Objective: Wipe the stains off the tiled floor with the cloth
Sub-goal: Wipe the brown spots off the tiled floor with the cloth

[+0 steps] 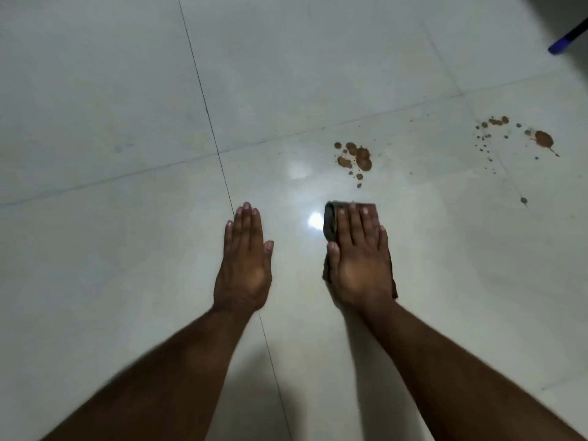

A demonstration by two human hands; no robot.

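My right fingers lie straight and close together, pressed flat on the cloth, thumb alongside. My left hand rests flat on the floor, fingers straight and together, holding nothing. The cloth is a dark folded pad under my right hand, just short of the near stains; a second splatter lies well apart to the right. I judge the cloth soft, light and limp, so it should bunch unless the palm pins it from above; flat pressure suits it better than a pinch. The glossy tile looks slippery. No containers are in view. A blue object sits at the far right edge.
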